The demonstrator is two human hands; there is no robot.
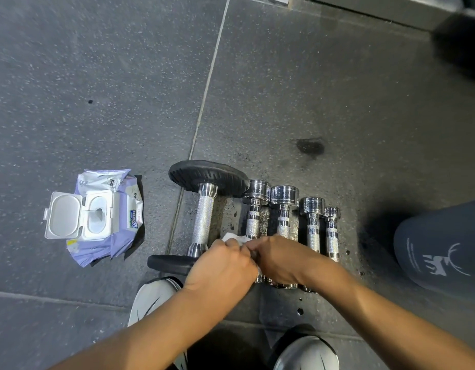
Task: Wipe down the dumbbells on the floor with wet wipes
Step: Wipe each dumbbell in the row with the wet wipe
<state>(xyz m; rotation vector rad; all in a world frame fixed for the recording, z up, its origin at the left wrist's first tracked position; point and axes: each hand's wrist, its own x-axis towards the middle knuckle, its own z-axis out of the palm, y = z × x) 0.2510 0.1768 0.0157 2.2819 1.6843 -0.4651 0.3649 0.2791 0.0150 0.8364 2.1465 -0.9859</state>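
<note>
Left hand (221, 265) and right hand (280, 260), fingers curled, pinch crumpled white wet wipe (235, 239) at lower centre, likely unfolding it above 5 chrome dumbbells (283, 209).

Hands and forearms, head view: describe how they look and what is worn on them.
The left hand and right hand are bare: no gloves. The left forearm and right forearm are bare to the frame's edge, with no sleeve in view. Neither wrist carries a watch or band.
</note>
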